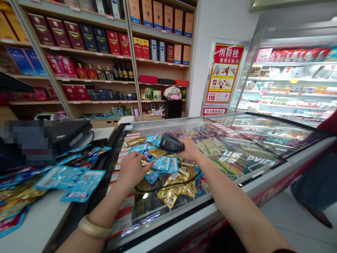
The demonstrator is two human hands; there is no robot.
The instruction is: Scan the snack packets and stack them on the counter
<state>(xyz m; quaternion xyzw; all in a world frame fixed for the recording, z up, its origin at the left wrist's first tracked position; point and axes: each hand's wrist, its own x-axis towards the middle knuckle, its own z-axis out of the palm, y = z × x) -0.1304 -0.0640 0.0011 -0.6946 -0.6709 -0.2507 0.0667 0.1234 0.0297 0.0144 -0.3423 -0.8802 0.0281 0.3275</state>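
My right hand [190, 149] is closed round the handle of a black barcode scanner [171, 143], its head pointing left over a heap of snack packets. My left hand [135, 168] reaches over the left side of that heap, thumb and forefinger apart with a bit of gold wrapper showing between them. Its other fingers are partly hidden. Below the scanner lie light-blue packets [165, 164], and nearer to me are gold packets [172, 188]. The scanner's black cable [168, 185] loops across them. All this rests on the glass top of a chest freezer [147, 219].
More blue and gold packets [71, 181] cover the white counter [50, 221] at left, beside a black checkout device [71, 135]. Shelves of boxed bottles [91, 37] stand behind. A person's leg [313, 186] is at right, near a lit display fridge [295, 80].
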